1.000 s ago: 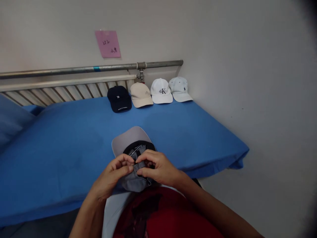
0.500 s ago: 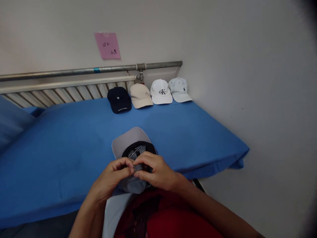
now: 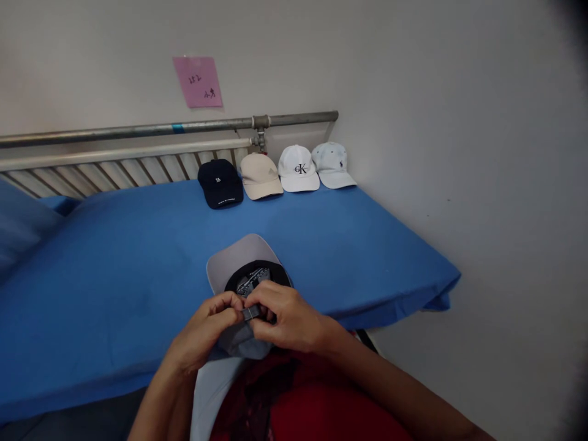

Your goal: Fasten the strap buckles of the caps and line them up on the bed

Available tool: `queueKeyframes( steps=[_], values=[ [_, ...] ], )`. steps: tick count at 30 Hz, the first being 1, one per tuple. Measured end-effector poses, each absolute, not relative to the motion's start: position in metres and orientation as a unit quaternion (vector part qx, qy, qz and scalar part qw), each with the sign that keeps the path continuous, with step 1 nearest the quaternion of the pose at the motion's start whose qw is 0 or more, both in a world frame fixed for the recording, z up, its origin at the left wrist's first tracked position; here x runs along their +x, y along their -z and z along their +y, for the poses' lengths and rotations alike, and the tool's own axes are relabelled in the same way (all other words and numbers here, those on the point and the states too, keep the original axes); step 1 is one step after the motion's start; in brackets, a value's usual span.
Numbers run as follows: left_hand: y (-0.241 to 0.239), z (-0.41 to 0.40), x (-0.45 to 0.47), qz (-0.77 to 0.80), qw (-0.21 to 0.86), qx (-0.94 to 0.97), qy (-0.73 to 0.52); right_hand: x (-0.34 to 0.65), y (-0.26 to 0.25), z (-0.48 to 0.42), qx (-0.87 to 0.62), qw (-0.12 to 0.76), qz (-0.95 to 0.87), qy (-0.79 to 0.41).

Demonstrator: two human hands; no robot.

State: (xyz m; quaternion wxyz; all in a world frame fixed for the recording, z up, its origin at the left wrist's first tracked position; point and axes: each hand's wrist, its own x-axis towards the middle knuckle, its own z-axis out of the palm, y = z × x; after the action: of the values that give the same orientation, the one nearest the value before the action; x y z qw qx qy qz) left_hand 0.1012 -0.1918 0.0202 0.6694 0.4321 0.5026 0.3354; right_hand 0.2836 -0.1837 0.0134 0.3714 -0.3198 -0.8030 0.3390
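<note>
A grey baseball cap [image 3: 243,260] lies upside down at the near edge of the blue-covered surface, brim pointing away from me and its dark inner band showing. Between my hands is the cap's back strap [image 3: 251,313], a dark band with a small pale line across it. My left hand [image 3: 214,321] pinches the strap's left end between thumb and fingers. From the right, my right hand [image 3: 287,312] grips the other end, its fingers curled over the cap's opening. Both hands hide part of the cap's rear.
Along the back stand a navy cap [image 3: 220,184], a beige cap [image 3: 261,176], a white cap [image 3: 298,168] and a pale blue cap [image 3: 333,165]. Behind them run a radiator [image 3: 138,168] and a metal pipe [image 3: 138,133]. A pink note [image 3: 198,82] hangs on the wall.
My right thumb has shifted slightly, and more of the strap shows between my hands. Both hands keep their hold; the cap stays in nearly the same place.
</note>
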Motion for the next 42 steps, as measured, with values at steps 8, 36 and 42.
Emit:
queueKeyframes(
  steps=[8,36,42],
  values=[
    [-0.013,-0.193,0.093,0.473,0.679,0.446,-0.34,0.284,-0.011,-0.183,-0.347,0.357,-0.797,-0.342],
    [-0.01,-0.198,0.085,0.465,0.674,0.448,-0.359,0.29,-0.02,-0.183,-0.371,0.289,-0.625,-0.623],
    [-0.013,-0.198,0.088,0.465,0.694,0.436,-0.335,0.285,-0.019,-0.183,-0.427,0.314,-0.648,-0.547]
  ],
)
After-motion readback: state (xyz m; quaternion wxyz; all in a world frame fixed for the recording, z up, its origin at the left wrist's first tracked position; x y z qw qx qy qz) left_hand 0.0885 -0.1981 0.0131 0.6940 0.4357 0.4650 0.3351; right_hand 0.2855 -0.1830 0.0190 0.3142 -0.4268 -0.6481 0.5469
